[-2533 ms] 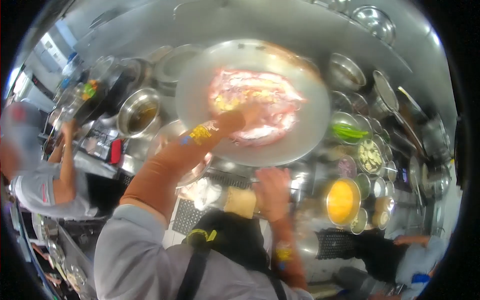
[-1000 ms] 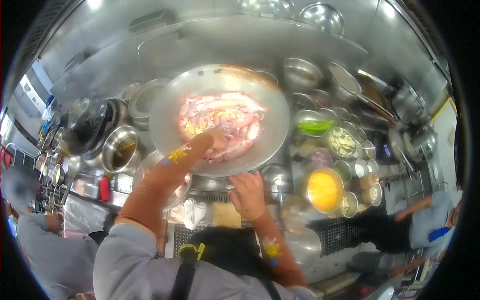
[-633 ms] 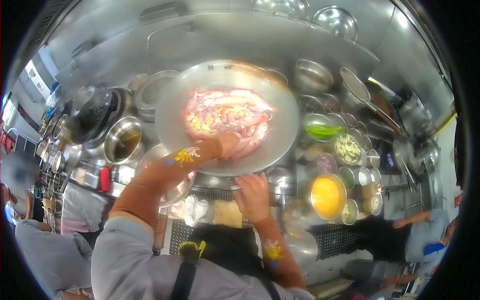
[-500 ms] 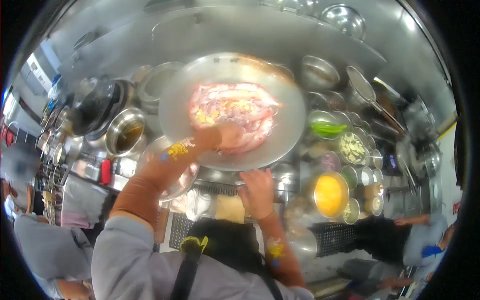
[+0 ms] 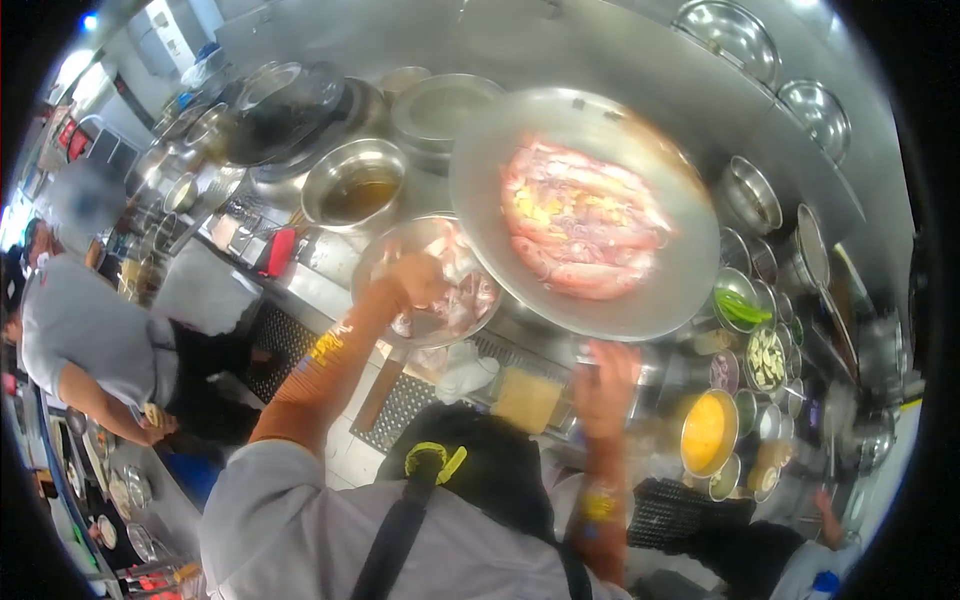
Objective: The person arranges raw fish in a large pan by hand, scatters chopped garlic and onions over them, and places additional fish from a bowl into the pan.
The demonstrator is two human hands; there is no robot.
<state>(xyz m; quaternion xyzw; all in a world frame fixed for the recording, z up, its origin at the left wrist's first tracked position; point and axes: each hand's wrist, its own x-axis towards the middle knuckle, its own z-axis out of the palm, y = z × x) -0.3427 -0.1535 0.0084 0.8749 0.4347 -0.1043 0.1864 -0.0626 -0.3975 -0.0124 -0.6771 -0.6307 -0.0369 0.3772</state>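
Observation:
My left hand (image 5: 417, 279) reaches down over a metal bowl (image 5: 367, 325) of pale pink pieces; its fingertips are hidden. Right of it, a large, wide metal pan (image 5: 690, 290) holds long pink pieces (image 5: 585, 280) that look like squid or meat, with chopped yellow bits (image 5: 540, 207) among them. Below the pan's near rim my right hand (image 5: 606, 385) rests at the counter edge, fingers stretched out, blurred, with no held thing visible.
A pot of brown liquid (image 5: 358, 193) stands at the left. On the right are an orange-filled bowl (image 5: 706, 433), green strips (image 5: 741, 308) and pale slices (image 5: 766, 360). A person (image 5: 95, 325) stands left, another (image 5: 815, 570) at lower right.
My left hand has come out of the large pan and moved left to the bowl of pieces. My right hand stays near the counter edge. The view has swung left and tilted.

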